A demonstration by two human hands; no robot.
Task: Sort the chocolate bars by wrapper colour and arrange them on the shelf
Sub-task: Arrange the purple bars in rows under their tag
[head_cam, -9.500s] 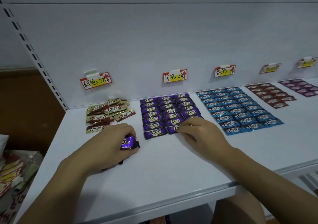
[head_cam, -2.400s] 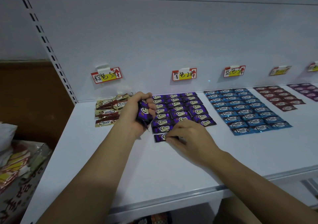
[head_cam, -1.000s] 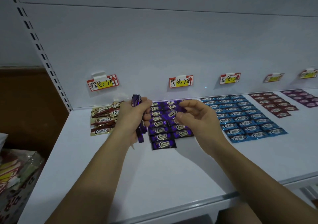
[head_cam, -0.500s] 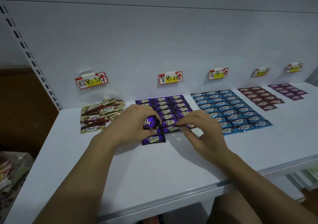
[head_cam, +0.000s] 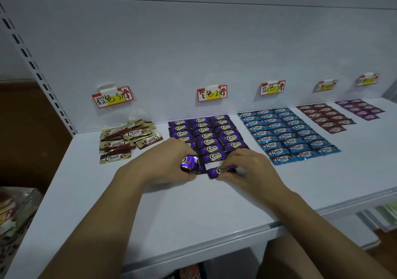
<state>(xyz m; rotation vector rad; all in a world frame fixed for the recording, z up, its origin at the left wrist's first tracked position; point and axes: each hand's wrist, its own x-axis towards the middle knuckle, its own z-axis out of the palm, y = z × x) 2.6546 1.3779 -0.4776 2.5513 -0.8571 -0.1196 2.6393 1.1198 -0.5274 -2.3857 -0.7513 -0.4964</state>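
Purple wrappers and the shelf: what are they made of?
Purple wrappers: probably shiny foil or plastic film; the ones in the left hand crinkle and glint. Shelf: looks like white painted metal, smooth and matte, though I can't be sure.

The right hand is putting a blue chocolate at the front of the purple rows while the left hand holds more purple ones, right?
Not quite. In the head view, the chocolate the right hand pinches is purple, not blue. The rest holds: it sits at the front of the purple rows, and the left hand grips more purple ones.
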